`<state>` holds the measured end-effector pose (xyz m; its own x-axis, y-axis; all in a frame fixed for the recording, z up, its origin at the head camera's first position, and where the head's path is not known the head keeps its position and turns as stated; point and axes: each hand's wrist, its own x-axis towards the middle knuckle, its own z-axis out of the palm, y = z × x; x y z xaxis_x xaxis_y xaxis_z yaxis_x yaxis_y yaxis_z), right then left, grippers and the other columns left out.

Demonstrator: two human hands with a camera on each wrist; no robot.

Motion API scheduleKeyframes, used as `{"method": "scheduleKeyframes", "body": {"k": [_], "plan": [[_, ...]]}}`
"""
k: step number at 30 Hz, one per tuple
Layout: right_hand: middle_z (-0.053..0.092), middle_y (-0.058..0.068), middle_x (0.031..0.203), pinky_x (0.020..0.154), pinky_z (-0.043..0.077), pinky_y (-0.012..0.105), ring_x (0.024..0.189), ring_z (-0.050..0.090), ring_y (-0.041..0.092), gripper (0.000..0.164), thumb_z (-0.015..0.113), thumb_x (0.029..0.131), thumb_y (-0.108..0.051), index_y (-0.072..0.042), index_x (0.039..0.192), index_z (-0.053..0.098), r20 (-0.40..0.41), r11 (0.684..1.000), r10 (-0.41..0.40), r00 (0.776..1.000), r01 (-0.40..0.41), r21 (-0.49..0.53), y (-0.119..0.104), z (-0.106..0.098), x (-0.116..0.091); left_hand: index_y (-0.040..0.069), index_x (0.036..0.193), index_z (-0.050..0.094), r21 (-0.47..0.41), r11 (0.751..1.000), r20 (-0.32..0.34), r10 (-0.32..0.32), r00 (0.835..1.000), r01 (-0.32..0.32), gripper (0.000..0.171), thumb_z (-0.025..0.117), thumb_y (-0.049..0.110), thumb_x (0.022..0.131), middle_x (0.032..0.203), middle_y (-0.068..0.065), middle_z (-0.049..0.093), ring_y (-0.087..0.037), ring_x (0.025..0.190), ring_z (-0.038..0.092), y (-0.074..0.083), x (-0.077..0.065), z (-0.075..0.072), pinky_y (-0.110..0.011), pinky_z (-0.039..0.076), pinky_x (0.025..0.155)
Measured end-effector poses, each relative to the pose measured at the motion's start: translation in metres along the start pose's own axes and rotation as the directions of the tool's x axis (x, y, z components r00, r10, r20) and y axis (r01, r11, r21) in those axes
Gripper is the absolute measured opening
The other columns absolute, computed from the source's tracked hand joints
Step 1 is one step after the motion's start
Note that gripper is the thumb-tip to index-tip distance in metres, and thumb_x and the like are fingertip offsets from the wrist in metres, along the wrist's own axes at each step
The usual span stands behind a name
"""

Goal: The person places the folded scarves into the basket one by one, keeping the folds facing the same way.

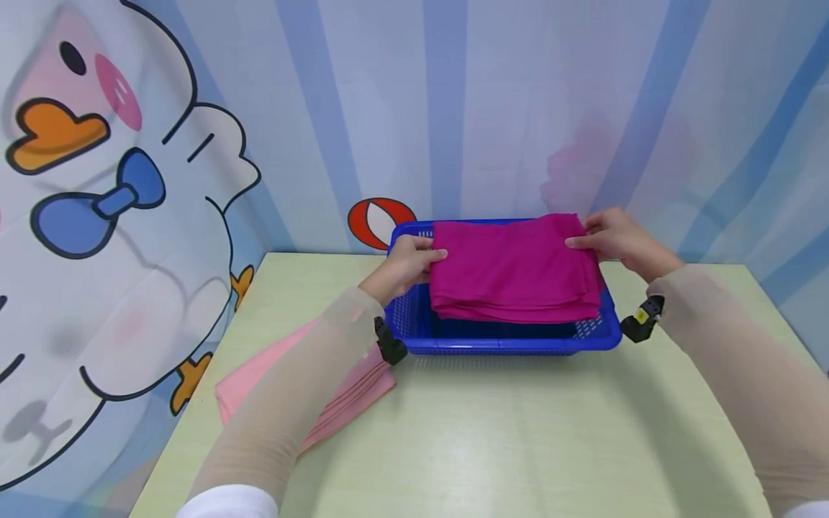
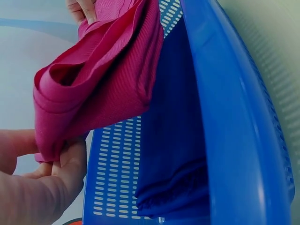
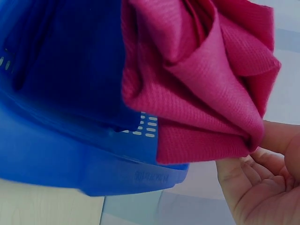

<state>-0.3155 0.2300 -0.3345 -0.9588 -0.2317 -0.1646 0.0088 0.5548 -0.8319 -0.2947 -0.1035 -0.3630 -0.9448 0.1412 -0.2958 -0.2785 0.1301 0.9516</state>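
In the head view, the left hand [image 1: 408, 265] and the right hand [image 1: 623, 241] pinch opposite ends of the folded magenta cloth [image 1: 512, 266], above the blue basket [image 1: 505, 345] near the far edge of the table [image 1: 518, 439]. The left wrist view shows dark blue cloth [image 2: 171, 126] inside the basket. In the right wrist view, the basket carries small lettering [image 3: 151, 177], too blurred for reading.

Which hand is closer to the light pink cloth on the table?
The left hand: it pinches the left end of the magenta cloth, beyond the light pink cloth. The right hand holds the right end, across the blue basket and farther off.
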Motion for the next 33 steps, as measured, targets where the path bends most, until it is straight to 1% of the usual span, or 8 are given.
{"method": "scheduleKeyframes", "body": {"k": [2,4,8,13,17,20,27,33], "plan": [[0.05,0.0,0.065,0.058,0.054,0.024,0.06,0.056,0.011,0.022,0.066,0.097,-0.012,0.007,0.092,0.056,-0.006,1.0,-0.003,1.0,0.003,-0.003,0.0,0.002,0.001,-0.002,0.149,0.041,0.01,1.0,-0.004,-0.002,1.0,0.003,0.054,0.061,0.008,0.1,0.132,-0.02,0.059,-0.03,0.112,0.065,-0.001,0.001,0.0,-0.043,0.053,0.093],[0.046,-0.001,0.062,0.056,0.052,0.023,0.058,0.053,0.011,0.022,0.067,0.097,-0.012,0.002,0.085,0.055,-0.012,1.0,-0.005,1.0,0.005,-0.006,0.0,0.003,0.002,-0.003,0.148,0.043,0.016,1.0,-0.008,-0.004,1.0,0.004,0.053,0.061,0.007,0.1,0.131,-0.02,0.06,-0.03,0.111,0.065,-0.001,0.002,-0.001,-0.043,0.054,0.093],[0.041,-0.002,0.06,0.053,0.049,0.023,0.057,0.05,0.011,0.025,0.067,0.096,-0.01,-0.002,0.077,0.053,-0.005,1.0,-0.01,1.0,0.01,-0.004,-0.002,0.004,0.002,-0.004,0.146,0.045,0.005,1.0,-0.009,-0.003,1.0,0.003,0.05,0.061,0.006,0.1,0.127,-0.021,0.062,-0.031,0.109,0.066,-0.002,0.002,-0.002,-0.043,0.055,0.092],[0.038,-0.002,0.061,0.053,0.047,0.022,0.057,0.049,0.01,0.029,0.067,0.097,-0.01,-0.003,0.077,0.046,0.008,1.0,-0.003,1.0,0.003,-0.014,-0.003,0.006,0.005,-0.004,0.145,0.046,-0.002,1.0,-0.013,-0.013,1.0,0.013,0.049,0.06,0.005,0.1,0.127,-0.022,0.062,-0.032,0.109,0.065,-0.002,0.003,-0.002,-0.042,0.055,0.092],[0.037,-0.002,0.062,0.054,0.048,0.022,0.058,0.049,0.011,0.029,0.067,0.097,-0.011,-0.001,0.08,0.045,0.027,0.999,0.011,1.0,-0.01,-0.042,-0.002,0.009,0.009,-0.005,0.148,0.041,-0.01,0.999,-0.015,-0.033,0.999,0.033,0.052,0.06,0.004,0.1,0.131,-0.022,0.059,-0.032,0.112,0.064,-0.003,0.003,-0.003,-0.043,0.054,0.093],[0.036,-0.001,0.062,0.054,0.048,0.023,0.058,0.048,0.012,0.03,0.067,0.097,-0.011,-0.002,0.079,0.045,0.045,0.998,0.017,0.999,-0.014,-0.064,0.001,0.011,0.011,-0.005,0.15,0.037,-0.008,0.999,-0.016,-0.044,0.999,0.044,0.056,0.059,0.003,0.1,0.134,-0.023,0.057,-0.034,0.115,0.063,-0.005,0.004,-0.003,-0.044,0.053,0.094],[0.03,-0.004,0.059,0.051,0.044,0.023,0.052,0.041,0.01,0.04,0.067,0.096,-0.01,-0.01,0.07,0.037,0.062,0.996,0.009,0.998,-0.003,-0.086,0.004,0.014,0.013,-0.006,0.15,0.036,0.005,0.999,-0.01,-0.041,0.999,0.041,0.056,0.059,0.003,0.1,0.135,-0.023,0.055,-0.035,0.116,0.062,-0.006,0.006,-0.003,-0.045,0.053,0.094],[0.03,-0.003,0.06,0.052,0.045,0.023,0.054,0.042,0.011,0.04,0.067,0.096,-0.01,-0.01,0.07,0.037,0.057,0.995,0.0,0.998,0.005,-0.103,0.004,0.015,0.013,-0.005,0.15,0.036,0.008,0.999,-0.006,-0.049,0.999,0.049,0.056,0.059,0.003,0.1,0.136,-0.023,0.055,-0.034,0.116,0.062,-0.007,0.009,-0.004,-0.044,0.053,0.094]]}}
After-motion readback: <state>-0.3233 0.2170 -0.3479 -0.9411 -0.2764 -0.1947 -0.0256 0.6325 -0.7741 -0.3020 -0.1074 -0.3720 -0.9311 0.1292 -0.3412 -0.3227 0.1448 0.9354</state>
